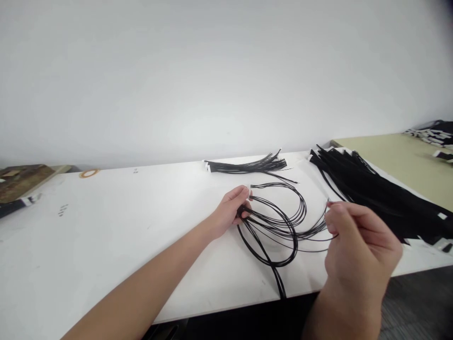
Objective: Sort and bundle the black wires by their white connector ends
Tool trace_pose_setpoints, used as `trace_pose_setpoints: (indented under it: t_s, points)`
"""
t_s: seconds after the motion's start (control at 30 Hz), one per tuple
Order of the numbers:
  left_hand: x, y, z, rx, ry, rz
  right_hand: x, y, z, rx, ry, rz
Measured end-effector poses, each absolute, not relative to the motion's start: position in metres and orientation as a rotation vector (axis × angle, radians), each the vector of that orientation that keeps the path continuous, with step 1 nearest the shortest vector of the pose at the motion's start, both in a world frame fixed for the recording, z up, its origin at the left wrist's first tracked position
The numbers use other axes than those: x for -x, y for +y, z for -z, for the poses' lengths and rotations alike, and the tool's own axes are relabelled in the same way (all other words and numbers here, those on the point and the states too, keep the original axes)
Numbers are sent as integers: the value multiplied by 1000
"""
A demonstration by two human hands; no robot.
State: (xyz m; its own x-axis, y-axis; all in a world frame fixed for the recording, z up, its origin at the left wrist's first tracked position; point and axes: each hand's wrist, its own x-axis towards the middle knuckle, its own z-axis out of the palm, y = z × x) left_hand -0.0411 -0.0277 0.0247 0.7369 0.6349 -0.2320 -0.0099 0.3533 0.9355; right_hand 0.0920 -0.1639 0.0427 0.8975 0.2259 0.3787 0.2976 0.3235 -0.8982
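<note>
My left hand (231,210) is closed around a looped black wire harness (293,236) near the middle of the table. A whitish connector (247,190) shows between its thumb and fingers. Out to the right, my right hand (357,241) pinches the thin ends of some of the harness's wires, with a small tip (328,200) poking above the fingers. Between both hands the wires spread in several curved loops just over the white surface. A thicker pair of strands hangs down to the table's front edge.
Behind the hands lies a bundle of black wires (244,166) with white ends. At right is a large pile of black cables (382,198). An orange tape ring (90,173) lies at the back left of the white table (116,226). A yellowish table (392,156) adjoins on the right.
</note>
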Motion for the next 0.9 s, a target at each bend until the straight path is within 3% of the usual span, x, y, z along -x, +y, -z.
trace_pose_setpoints:
  t_s: [0.27,0.9]
  points:
    - [42,-29,-24,-1175,634,-448,-80,-170,-48,1758,-867,28]
    - [42,-31,-23,-1239,621,-433,-81,-167,-46,1843,-903,34]
